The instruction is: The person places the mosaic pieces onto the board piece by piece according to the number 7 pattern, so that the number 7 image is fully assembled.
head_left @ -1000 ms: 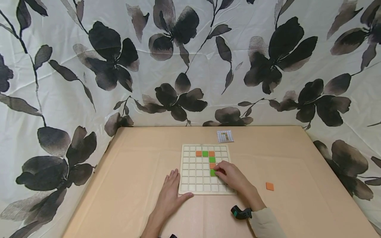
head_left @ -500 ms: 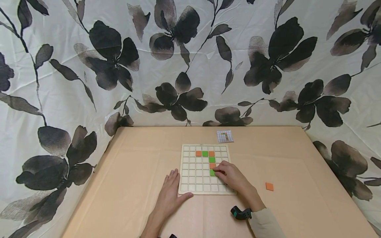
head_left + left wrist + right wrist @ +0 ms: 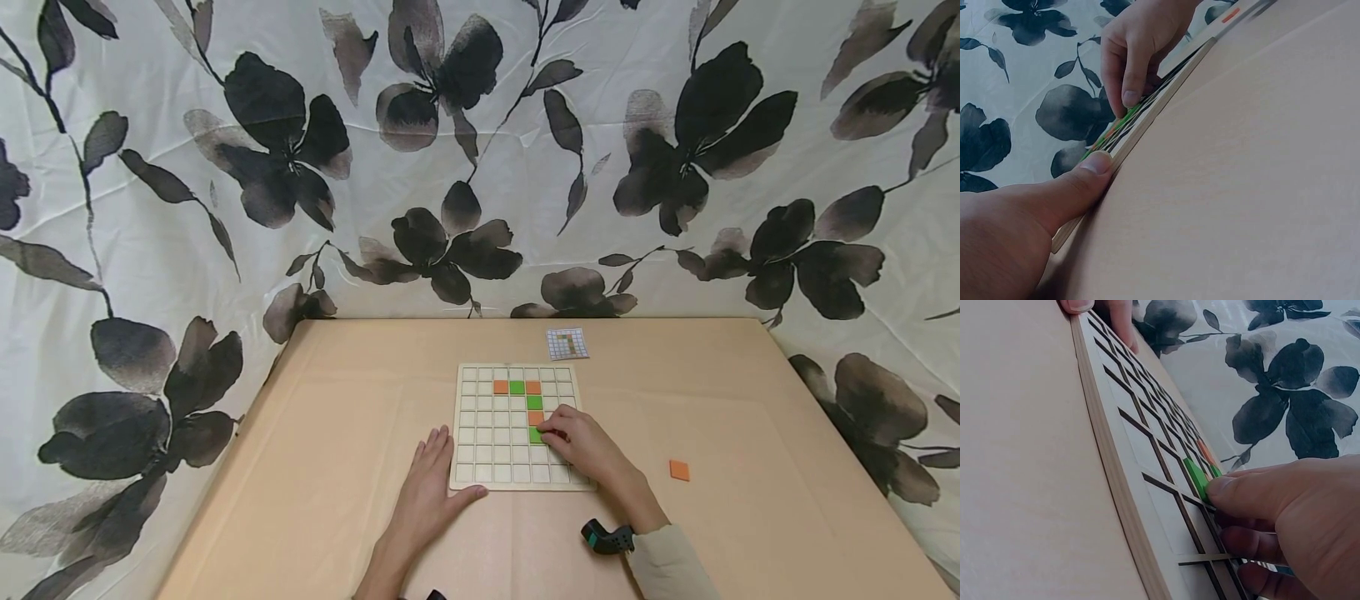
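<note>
A pale square grid board lies on the table. In it, orange and green tiles form a short row near the far side and a column running toward me. My right hand pinches the green tile at the column's near end; in the right wrist view this green tile stands slightly tilted at its cell, thumb against its edge. My left hand rests at the board's left side with straight fingers, its thumb on the near left corner.
One loose orange tile lies on the table to the right of the board. Beyond the board's far right corner is a small card printed with a coloured grid. A flower-patterned cloth hangs behind the table.
The right fingers have shifted very slightly at the green tile. The left hand and the board have stayed in place.
</note>
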`<state>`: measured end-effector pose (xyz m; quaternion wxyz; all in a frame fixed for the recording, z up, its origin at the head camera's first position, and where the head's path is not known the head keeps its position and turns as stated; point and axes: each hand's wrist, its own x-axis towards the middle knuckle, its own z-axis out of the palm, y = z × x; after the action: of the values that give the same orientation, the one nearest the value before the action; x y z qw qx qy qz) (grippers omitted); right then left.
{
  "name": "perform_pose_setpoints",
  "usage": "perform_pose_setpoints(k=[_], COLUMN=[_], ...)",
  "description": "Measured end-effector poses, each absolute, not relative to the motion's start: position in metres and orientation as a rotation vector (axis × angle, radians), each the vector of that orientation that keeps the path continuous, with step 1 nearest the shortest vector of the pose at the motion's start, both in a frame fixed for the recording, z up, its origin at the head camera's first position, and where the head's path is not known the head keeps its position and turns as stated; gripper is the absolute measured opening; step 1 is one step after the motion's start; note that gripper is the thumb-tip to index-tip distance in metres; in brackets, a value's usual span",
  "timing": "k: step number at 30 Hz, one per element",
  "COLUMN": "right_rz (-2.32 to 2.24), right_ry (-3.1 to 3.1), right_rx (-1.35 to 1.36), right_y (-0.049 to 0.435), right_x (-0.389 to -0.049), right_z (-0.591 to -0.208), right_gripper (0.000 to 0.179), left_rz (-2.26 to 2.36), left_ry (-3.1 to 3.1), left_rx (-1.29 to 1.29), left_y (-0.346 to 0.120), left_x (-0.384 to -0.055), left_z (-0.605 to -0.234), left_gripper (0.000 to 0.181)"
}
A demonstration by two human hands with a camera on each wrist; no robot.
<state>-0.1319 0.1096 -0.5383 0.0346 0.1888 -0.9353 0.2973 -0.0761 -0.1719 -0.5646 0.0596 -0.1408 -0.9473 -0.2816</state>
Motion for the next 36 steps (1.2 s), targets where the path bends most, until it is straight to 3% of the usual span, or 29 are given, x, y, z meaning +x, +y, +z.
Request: perform_pose_setpoints(k=[36], right_rz=[0.976], right_ry=[-2.909], right_rx=[0.507], right_y=[0.118], right_x=[-0.129], right_z=[-0.518], right_gripper=[0.021], left_rz=[-0.856], left_ry=[-2.871], left_rx=[-0.411], left_y=[-0.169], left_x=[-0.074], left_z=[-0.559], left_gripper=[0.102])
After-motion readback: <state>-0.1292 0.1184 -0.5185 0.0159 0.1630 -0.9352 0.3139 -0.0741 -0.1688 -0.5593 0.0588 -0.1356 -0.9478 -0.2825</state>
